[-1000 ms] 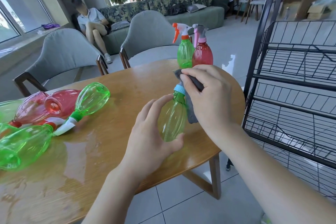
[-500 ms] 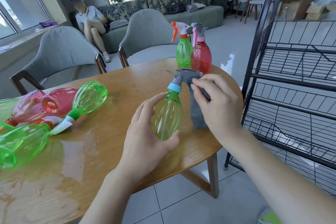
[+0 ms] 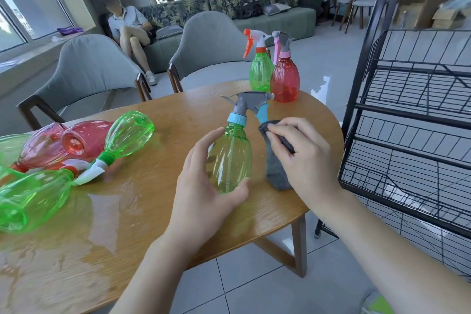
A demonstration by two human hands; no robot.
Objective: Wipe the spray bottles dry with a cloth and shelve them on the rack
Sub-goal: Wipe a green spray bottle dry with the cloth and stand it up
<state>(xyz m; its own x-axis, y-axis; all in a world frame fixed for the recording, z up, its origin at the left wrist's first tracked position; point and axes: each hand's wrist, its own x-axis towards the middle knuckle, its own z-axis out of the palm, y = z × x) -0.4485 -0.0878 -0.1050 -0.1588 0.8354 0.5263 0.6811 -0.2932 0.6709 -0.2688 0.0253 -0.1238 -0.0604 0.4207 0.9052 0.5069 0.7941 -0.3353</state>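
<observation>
My left hand grips the body of a green spray bottle with a grey head and blue trigger, held upright above the wooden table. My right hand pinches a grey cloth just below the blue trigger, to the right of the bottle. Two upright bottles stand at the table's far edge: a green one with an orange trigger and a red one with a pink collar. Several green and red bottles lie on their sides at the left.
A black wire rack with slanted shelves stands right of the table. Water pools on the tabletop near the lying bottles. Two grey chairs sit behind the table. A person sits on a sofa at the back.
My right hand with the cloth has slid down from the bottle's spray head to below the trigger, uncovering the grey head. My left hand keeps its hold on the bottle.
</observation>
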